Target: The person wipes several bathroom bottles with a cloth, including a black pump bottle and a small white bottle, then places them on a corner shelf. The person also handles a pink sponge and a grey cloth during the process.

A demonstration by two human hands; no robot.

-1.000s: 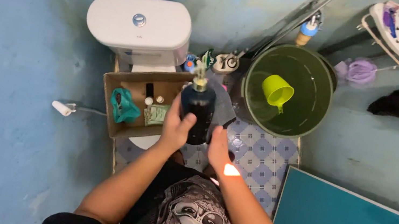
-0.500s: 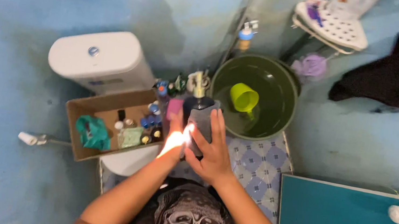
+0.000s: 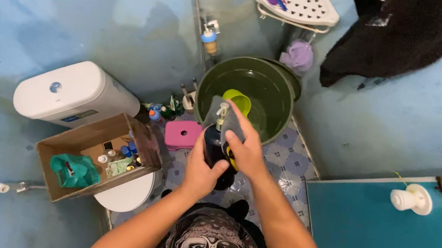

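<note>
The left hand [image 3: 201, 172] wraps the body of a dark, round plastic pump bottle [image 3: 215, 148], held upright above the patterned floor tiles [image 3: 294, 155], near the front rim of the green plastic bucket [image 3: 283, 96]. The right hand [image 3: 246, 150] presses a grey cloth [image 3: 221, 117] flat against the bottle's upper side, fingers spread. The bottle looks rigid and probably smooth (likely slippery if wet); a full grip round its middle seems safest, since the slim pump head [image 3: 223, 110] is its weak point. A brown cardboard box [image 3: 94, 141] sits on the toilet lid.
</note>
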